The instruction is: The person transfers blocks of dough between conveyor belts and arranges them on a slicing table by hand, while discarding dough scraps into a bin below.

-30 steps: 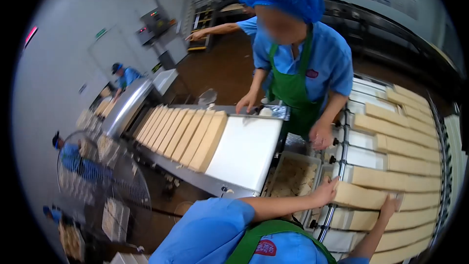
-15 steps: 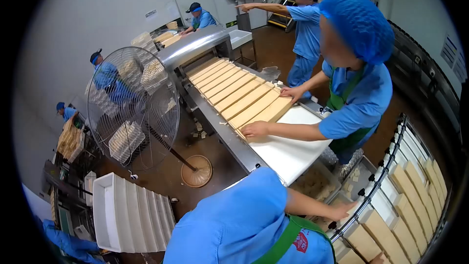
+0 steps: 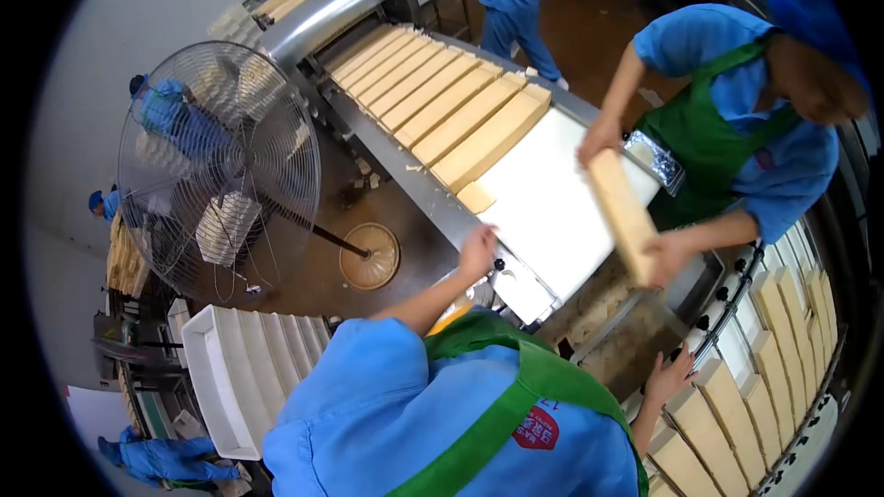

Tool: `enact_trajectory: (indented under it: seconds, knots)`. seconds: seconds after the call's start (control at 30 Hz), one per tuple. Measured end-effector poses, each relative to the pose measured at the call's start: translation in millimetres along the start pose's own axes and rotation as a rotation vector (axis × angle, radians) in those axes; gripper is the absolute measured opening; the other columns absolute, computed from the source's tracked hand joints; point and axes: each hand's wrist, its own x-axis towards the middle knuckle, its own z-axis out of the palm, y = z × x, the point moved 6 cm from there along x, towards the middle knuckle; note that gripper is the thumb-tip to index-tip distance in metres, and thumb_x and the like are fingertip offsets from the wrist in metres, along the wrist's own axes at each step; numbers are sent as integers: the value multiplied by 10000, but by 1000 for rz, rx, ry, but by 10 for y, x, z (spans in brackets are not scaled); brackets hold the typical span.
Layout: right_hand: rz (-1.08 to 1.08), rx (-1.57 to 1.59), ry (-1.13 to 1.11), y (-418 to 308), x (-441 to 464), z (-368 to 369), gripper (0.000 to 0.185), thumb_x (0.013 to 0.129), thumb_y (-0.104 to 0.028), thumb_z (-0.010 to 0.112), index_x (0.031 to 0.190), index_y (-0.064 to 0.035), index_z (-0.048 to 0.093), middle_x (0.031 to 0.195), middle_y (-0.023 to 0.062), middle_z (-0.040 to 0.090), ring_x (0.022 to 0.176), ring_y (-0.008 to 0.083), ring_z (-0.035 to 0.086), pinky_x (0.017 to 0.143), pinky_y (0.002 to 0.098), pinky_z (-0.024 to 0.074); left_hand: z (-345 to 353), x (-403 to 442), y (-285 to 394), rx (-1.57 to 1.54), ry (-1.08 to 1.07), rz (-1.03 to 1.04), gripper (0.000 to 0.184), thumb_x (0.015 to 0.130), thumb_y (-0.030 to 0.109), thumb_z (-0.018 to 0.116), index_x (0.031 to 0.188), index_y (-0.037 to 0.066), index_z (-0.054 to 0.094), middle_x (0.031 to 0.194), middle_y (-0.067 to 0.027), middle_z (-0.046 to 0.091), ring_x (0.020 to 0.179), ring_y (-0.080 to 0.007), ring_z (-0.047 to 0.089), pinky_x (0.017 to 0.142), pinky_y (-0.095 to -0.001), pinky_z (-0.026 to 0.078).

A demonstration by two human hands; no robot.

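While the right hand [image 3: 669,377] spreads its fingers beside the edge rail [image 3: 707,346] of the right conveyor, its grip is released. Along this rail, pale blocks [image 3: 723,408] lie side by side. The left hand [image 3: 477,253] is at the left edge of the white belt [image 3: 552,221], near its end; whether its grip holds something, I cannot tell. Just past this hand, a small flat piece [image 3: 476,196] lies by the same edge. Near the belt's right end corner, a co-worker [image 3: 718,120] holds one blurred block [image 3: 619,207] with two hands. Farther, a row of long blocks [image 3: 449,106] reaches toward the metal hood [image 3: 336,9].
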Motion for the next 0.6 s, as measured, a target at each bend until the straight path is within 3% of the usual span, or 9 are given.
enact_trajectory:
  seconds: [0.03, 0.07, 0.1, 0.17, 0.27, 0.37, 0.43, 0.5, 0.6]
  knots:
    - [-7, -19, 1, 16, 5, 26, 645, 795, -205, 659, 1362, -92, 374, 1340, 115, 462, 1315, 291, 339, 1110, 538, 111, -131, 266, -293, 72, 119, 16, 242, 841, 165, 609, 1042, 31, 623, 804, -145, 604, 729, -245, 584, 685, -346, 484]
    - [-8, -35, -9, 10, 4, 40, 645, 795, -205, 659, 1362, -92, 374, 1340, 115, 462, 1315, 291, 339, 1110, 538, 111, -315, 487, -425, 192, 217, 67, 355, 805, 168, 651, 1120, 21, 578, 957, -184, 590, 751, -284, 591, 696, -381, 491]
    - [0, -33, -21, 13, 8, 41, 643, 795, -205, 659, 1361, -91, 376, 1338, 116, 463, 1316, 288, 339, 1109, 537, 112, -434, 720, -499, 210, 141, -94, 504, 794, 166, 656, 1231, -8, 475, 1126, -248, 492, 1024, -384, 512, 896, -409, 431]
    - [11, -40, -34, 26, 35, 81, 642, 794, -206, 659, 1360, -91, 378, 1336, 118, 464, 1318, 285, 339, 1108, 535, 113, -699, 1030, -381, 292, 237, -40, 687, 711, 180, 752, 1278, -20, 419, 1211, -256, 433, 1103, -412, 464, 953, -424, 403]
    - [28, -85, -51, -55, 66, 67, 633, 799, -221, 658, 1352, -84, 384, 1340, 120, 459, 1320, 298, 333, 1103, 539, 130, -686, 1362, -403, 366, 179, -40, 804, 642, 197, 811, 1293, -22, 394, 1273, -244, 382, 1131, -416, 448, 959, -438, 402]
    - [222, -128, -205, -401, 212, 26, 615, 790, -189, 670, 1332, -69, 406, 1348, 132, 447, 1327, 324, 318, 1099, 528, 165, -527, 1562, -501, 390, 101, -11, 821, 619, 214, 825, 1275, -24, 392, 1236, -245, 386, 1106, -418, 450, 949, -450, 406]
    - [-128, 108, 60, -922, 358, 81, 586, 773, -139, 683, 1298, -43, 439, 1356, 156, 432, 1331, 357, 299, 1102, 495, 197, -476, 1626, -416, 383, 37, -54, 818, 617, 213, 825, 1270, -22, 391, 1217, -246, 393, 1093, -419, 452, 944, -451, 409]
    - [-153, 339, -121, -1501, 575, 353, 570, 756, -91, 694, 1271, -6, 464, 1369, 179, 414, 1333, 383, 290, 1110, 436, 228, -462, 1621, -335, 340, 9, -26, 802, 623, 220, 820, 1255, -23, 391, 1182, -243, 407, 1068, -421, 458, 925, -447, 423]
    - [-467, 421, -222, -2786, 937, 469, 600, 757, -110, 706, 1288, 7, 451, 1415, 170, 375, 1357, 380, 256, 1107, 434, 243, -441, 1625, -281, 407, 7, -7, 808, 649, 265, 802, 1274, -27, 382, 1173, -238, 428, 1052, -420, 480, 893, -443, 447]
